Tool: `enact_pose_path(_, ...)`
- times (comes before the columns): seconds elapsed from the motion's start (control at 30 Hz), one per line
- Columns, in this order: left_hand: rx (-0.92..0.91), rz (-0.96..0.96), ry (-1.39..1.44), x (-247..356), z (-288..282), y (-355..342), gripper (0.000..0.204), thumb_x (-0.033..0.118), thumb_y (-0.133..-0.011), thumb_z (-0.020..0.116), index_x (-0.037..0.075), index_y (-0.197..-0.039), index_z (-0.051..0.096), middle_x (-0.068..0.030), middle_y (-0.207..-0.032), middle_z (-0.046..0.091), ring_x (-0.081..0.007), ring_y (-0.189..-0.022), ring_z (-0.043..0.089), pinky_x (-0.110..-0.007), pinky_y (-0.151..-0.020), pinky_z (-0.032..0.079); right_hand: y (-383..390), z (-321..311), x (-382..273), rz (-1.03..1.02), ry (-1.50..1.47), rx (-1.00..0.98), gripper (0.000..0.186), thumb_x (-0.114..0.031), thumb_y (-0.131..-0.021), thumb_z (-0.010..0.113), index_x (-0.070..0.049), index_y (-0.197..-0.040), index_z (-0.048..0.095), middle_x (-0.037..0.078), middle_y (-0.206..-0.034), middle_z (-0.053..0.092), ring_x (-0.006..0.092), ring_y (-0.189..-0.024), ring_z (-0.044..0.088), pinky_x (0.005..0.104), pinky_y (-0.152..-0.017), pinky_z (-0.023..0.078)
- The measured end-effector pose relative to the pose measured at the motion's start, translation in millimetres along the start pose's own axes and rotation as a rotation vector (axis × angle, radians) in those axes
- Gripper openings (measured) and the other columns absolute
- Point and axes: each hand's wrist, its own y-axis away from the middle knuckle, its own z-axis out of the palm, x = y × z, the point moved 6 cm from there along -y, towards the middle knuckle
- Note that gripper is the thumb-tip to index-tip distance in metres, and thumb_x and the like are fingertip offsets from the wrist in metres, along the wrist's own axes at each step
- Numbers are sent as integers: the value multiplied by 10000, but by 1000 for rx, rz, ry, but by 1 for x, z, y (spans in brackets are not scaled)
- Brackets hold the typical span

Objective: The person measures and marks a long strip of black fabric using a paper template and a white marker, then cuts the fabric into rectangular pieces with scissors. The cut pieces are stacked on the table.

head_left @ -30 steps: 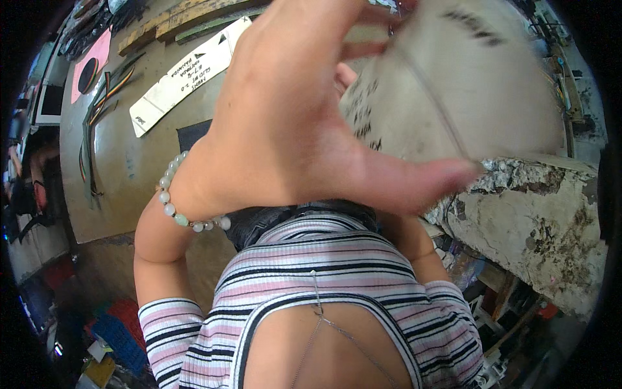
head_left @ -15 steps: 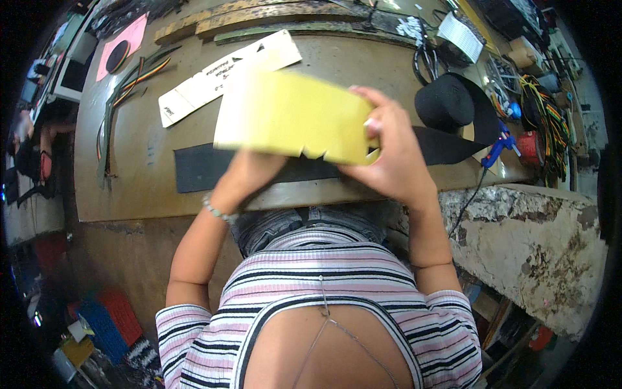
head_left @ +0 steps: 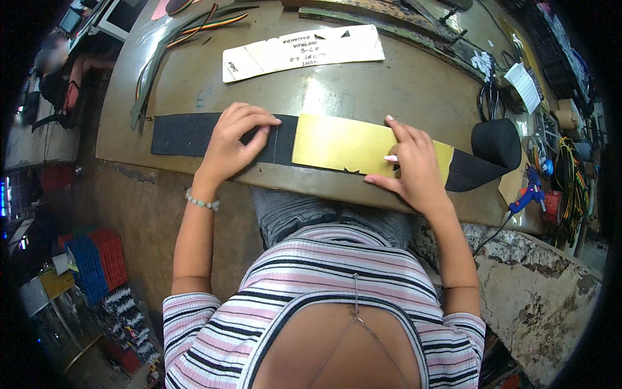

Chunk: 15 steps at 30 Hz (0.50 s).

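A wide black fabric strip lies lengthwise along the table's near edge, its right part running to a black roll. A stiff yellow template, with small notches in its lower edge, rests flat over the strip. My right hand spans the template near its right end, thumb at the lower edge and a finger at the upper edge, holding it. My left hand rests on the strip left of the template, fingers bent and thumb apart from them. A faint pale line crosses the strip beside its fingertips.
Beyond the strip lies a white notched template with handwriting. Striped and dark cords spread at the far left. A blue glue gun is at the right, beside a red spool. Wooden bars line the back.
The yellow template has come down from the air onto the black strip. My left hand has left it and moved onto the strip; my right hand stays on it. The view has shifted.
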Motion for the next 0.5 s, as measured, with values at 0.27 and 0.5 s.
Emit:
enact_pose_path(0.27,-130,180,-212,28,15,-3,531,456,-682,819,243,-1156,712,38,-1363,588,-287,-1213,463,-425,-1053,338,2,-8,-1,25,64,-10,616,-492,-663,839,-14,-906,536,225,-1456,480,412,-1317,466,552,-1142,326)
enact_pose_path(0.5,-96,205,-181,38,31,-10,497,426,-632,850,254,-1087,748,41,-1307,601,-299,-1209,459,-431,-1050,345,64,-39,60,223,-30,-29,556,-320,-651,878,-52,-879,448,193,-1445,527,417,-1343,472,533,-1157,324)
